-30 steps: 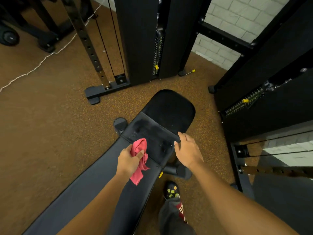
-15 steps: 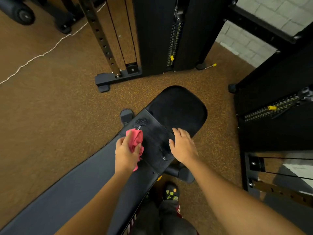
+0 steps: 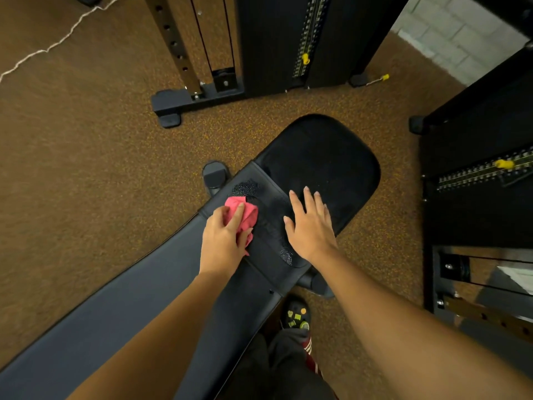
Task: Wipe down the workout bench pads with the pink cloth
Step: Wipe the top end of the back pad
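A black workout bench runs from the lower left to the centre: a long back pad (image 3: pixel 121 307), a middle pad section (image 3: pixel 271 226) with wet-looking speckled patches, and a rounded seat pad (image 3: pixel 326 160) at the far end. My left hand (image 3: pixel 223 241) presses the bunched pink cloth (image 3: pixel 245 213) onto the left edge of the middle section. My right hand (image 3: pixel 310 226) lies flat with fingers spread on the same section, just at the seam to the seat pad, holding nothing.
A black cable machine with a weight stack (image 3: pixel 300 39) and a drilled upright (image 3: pixel 173 44) stands behind the bench. A second weight stack (image 3: pixel 484 171) is at the right. Its base foot (image 3: pixel 170 111) and the bench foot (image 3: pixel 215 174) rest on brown speckled flooring. My shoe (image 3: pixel 297 313) is under the bench.
My left hand has slid the pink cloth up and leftward along the pad to its left edge. My right hand has shifted forward toward the seat pad. The view has tilted closer.
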`<state>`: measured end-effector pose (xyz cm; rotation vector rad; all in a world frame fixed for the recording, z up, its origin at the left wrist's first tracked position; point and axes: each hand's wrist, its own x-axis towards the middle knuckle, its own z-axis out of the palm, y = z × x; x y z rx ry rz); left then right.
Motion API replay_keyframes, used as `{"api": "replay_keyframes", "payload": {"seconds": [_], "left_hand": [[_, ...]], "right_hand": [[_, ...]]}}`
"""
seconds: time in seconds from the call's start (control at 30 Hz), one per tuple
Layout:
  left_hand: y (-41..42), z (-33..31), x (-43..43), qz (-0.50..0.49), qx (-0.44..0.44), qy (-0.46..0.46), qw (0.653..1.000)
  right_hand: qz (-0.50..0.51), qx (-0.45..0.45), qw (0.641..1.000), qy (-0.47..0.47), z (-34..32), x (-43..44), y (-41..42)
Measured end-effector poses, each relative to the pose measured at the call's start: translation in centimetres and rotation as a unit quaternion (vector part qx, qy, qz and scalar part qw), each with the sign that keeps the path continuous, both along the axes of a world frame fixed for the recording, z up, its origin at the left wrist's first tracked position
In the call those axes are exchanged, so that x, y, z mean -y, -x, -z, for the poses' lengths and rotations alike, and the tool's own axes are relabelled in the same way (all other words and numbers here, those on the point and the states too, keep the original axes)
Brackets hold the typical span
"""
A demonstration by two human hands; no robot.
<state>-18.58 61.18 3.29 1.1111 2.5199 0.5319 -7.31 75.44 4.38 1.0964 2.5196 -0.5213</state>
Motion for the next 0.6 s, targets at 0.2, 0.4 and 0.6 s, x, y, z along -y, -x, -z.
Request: {"api": "replay_keyframes", "payload": {"seconds": [0.2,0.4,0.6], "left_hand": [[1.4,1.1,-0.7,-0.029,0.008,-0.029,0.999],[-0.2,0.9,0.0,-0.028,0.018,-0.044,0.998],[0.2,0.8,0.8,0.01,-0.01,-0.034,0.999]], "right_hand": [[0.009,0.016,1.0,-0.003,1.2,-0.2,0.5],[0.008,0.016,1.0,-0.01,1.4,0.0,0.4],[0.007,0.014,1.0,-0.012,1.4,0.1,0.4]]}}
